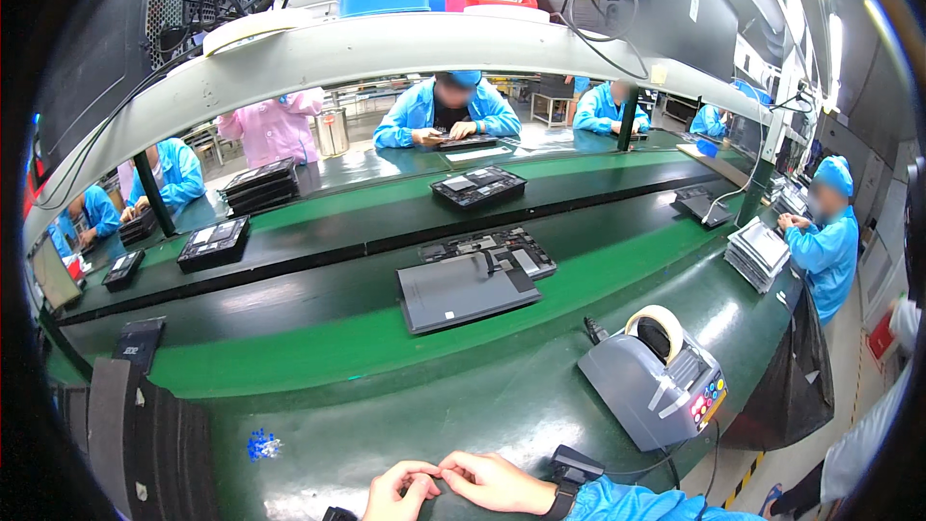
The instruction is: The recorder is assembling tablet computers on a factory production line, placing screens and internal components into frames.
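Note:
At the near edge of the green bench, my left hand (397, 494) and my right hand (496, 482) meet at the fingertips. Both are closed in a pinch, thumbs against fingers. Whatever lies between the fingertips, if anything, is too small to make out. To the left of my hands lies a small heap of blue and white bits (262, 445). A grey tape dispenser (641, 391) carrying a roll of cream tape (667, 316) stands beyond my right hand.
A dark flat panel (463, 301) and an opened tablet-like device (531, 256) lie on the belt. Black foam sheets (159, 444) stack at the left. A pile of white-grey plates (757, 256) stands at the right, beside a co-worker (830, 241). A shelf (405, 46) crosses overhead.

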Available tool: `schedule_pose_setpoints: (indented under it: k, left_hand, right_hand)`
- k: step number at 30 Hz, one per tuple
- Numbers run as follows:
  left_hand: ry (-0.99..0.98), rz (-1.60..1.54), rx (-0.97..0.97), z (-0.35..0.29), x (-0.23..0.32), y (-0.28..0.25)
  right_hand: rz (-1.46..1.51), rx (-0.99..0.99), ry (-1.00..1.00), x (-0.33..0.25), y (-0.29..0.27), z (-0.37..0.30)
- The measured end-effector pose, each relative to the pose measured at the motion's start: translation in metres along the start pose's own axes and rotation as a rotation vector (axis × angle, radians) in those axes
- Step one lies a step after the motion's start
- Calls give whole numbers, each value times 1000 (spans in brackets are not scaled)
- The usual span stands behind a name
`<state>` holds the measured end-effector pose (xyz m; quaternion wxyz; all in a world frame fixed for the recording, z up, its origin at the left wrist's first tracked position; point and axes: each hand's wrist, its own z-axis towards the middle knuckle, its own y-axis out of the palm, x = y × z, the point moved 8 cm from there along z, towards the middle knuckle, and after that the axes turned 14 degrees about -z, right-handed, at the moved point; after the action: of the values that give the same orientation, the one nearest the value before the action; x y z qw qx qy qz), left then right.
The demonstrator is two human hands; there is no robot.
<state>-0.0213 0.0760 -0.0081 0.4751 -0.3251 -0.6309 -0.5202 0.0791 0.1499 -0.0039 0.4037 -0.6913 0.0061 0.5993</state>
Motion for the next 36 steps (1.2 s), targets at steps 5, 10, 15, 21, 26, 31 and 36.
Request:
schedule_pose_setpoints:
  k: [5,10,15,21,26,31,36]
  left_hand:
    - [6,-6,3,-1,-3,-4]
    - [19,22,46,1,0,-3]
    - [5,57,71,-2,0,-4]
    - [1,99,105,-3,2,-7]
    - [7,112,94,-4,4,-6]
    - [23,142,89,7,9,9]
    - [85,231,236,-10,29,1]
  right_hand:
    - [-62,-73,5,-1,2,1]
    - [-36,-40,-6,3,-1,2]
    - [11,19,-41,-7,-7,0]
    - [-34,-9,-76,-14,-9,1]
    - [-43,-11,-72,-19,-10,-2]
    - [-55,79,-54,-4,-21,-2]
    - [67,225,-187,-9,-17,16]
